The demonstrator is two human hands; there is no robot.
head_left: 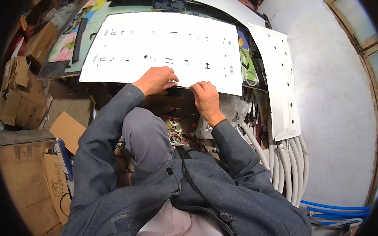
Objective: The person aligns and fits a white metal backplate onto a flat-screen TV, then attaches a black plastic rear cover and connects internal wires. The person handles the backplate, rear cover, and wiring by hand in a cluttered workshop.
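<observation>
A large white sheet (129, 42) with two rows of small dark marks or cut-outs lies flat on the table in front of me. At its near edge, left of the middle, my left hand (158, 80) rests with bent fingers pinched together. My right hand (206, 100) is a short way to the right, fingers curled in at the same edge and pointing toward the left hand. Whatever lies between the fingertips of either hand is too small or hidden to name.
A narrower white panel (282, 83) with dark dots stands along the table's right side, above several pale tubes (289, 164). Cardboard boxes (29, 94) are piled at the left. A green circuit board (169, 4) lies beyond the sheet. Tangled wires (178, 133) show below the table edge.
</observation>
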